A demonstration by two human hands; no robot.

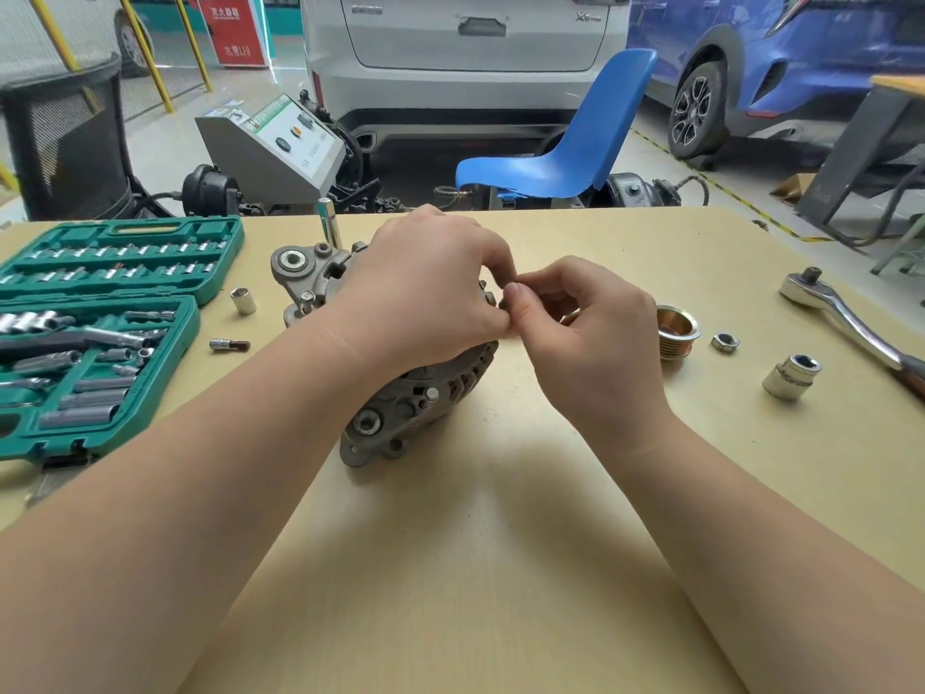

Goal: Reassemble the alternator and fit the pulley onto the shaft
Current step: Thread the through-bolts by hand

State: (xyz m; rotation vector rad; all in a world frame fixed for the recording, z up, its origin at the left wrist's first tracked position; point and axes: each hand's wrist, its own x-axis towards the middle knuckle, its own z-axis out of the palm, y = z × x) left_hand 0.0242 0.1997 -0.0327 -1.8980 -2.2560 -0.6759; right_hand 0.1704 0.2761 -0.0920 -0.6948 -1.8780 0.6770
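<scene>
From the head camera, the alternator (400, 393) is lying on its side at the middle of the tan table (500, 568), its grey cast housing showing mounting lugs and vent slots. The left hand (425, 288) is resting over its top, fingers curled down onto the housing. The right hand (590, 328) is meeting it at the upper right edge, thumb and forefinger pinching together; whether anything is sitting between them I cannot tell. The pulley (675, 333) is waiting just right of the right hand, with a nut (725, 342), a socket (792, 375) and a ratchet (841, 318) beyond. A green socket case (100, 333) is lying open at left.
</scene>
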